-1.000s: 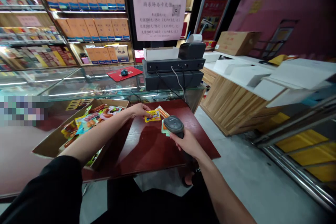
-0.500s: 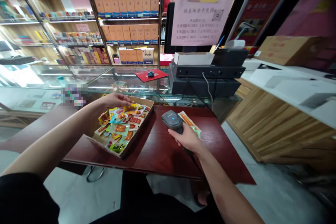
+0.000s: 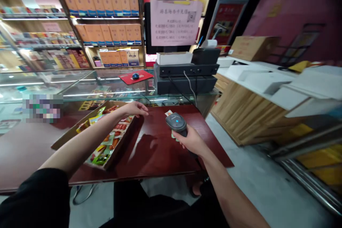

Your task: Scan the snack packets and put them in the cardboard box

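My right hand is wrapped round the handle of a dark grey barcode scanner, its blue light lit on top. A snack packet lies on the table behind the scanner, mostly hidden by it. My left hand hovers just past the right edge of a shallow cardboard box. Its fingers are loosely bent and apart, and I see nothing in them. Small packaged sausages and other bright snack packets fill the box, partly covered by my left forearm.
The box rests on a dark red wooden table. Behind it stands a glass counter with a mouse on a red mat and a black till unit. A pink notice hangs on the monitor. White-topped cabinets stand right.
My left hand has moved from above the snack packets to the right, beyond the box edge. The scanner now covers most of the packet beside it. The view has swung to the right.
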A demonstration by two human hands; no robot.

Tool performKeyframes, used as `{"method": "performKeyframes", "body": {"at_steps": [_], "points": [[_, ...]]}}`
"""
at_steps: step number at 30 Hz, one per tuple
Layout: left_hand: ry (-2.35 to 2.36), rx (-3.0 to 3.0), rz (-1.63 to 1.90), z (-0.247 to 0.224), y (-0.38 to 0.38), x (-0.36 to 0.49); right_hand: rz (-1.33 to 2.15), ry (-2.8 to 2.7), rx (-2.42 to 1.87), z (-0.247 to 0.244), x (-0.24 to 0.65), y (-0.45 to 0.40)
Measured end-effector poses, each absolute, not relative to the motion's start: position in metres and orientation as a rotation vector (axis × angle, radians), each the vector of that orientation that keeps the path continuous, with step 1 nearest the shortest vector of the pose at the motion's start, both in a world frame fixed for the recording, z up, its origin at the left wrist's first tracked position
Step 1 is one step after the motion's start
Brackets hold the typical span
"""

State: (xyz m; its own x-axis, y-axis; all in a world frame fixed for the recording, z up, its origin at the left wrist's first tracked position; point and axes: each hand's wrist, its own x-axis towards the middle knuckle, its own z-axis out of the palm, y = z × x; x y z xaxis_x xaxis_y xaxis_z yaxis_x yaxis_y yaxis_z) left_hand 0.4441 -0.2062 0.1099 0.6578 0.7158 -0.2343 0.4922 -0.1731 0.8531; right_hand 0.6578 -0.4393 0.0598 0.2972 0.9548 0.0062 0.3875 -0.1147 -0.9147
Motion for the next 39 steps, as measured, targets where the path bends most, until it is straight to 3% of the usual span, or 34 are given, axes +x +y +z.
{"method": "performKeyframes", "body": {"at_steps": [10,16,22,27,34,39], "points": [[0.647,2.081,0.020,0.046,-0.252,0.585,0.646,-1.014,-1.777,0.044,0.711,-0.503],[0.643,2.497,-0.107,0.016,-0.280,0.606,0.636,-0.999,-1.792,0.034,0.719,-0.517],[0.607,2.650,0.101,-0.006,-0.293,0.598,0.656,-1.015,-1.781,0.030,0.717,-0.517],[0.698,2.458,0.180,0.009,-0.282,0.589,0.708,-1.020,-1.750,0.030,0.710,-0.514],[0.832,1.486,0.292,0.027,-0.260,0.576,0.772,-1.023,-1.717,0.033,0.698,-0.511],[0.883,1.389,0.303,0.031,-0.257,0.571,0.783,-1.050,-1.707,0.032,0.695,-0.509]]}}
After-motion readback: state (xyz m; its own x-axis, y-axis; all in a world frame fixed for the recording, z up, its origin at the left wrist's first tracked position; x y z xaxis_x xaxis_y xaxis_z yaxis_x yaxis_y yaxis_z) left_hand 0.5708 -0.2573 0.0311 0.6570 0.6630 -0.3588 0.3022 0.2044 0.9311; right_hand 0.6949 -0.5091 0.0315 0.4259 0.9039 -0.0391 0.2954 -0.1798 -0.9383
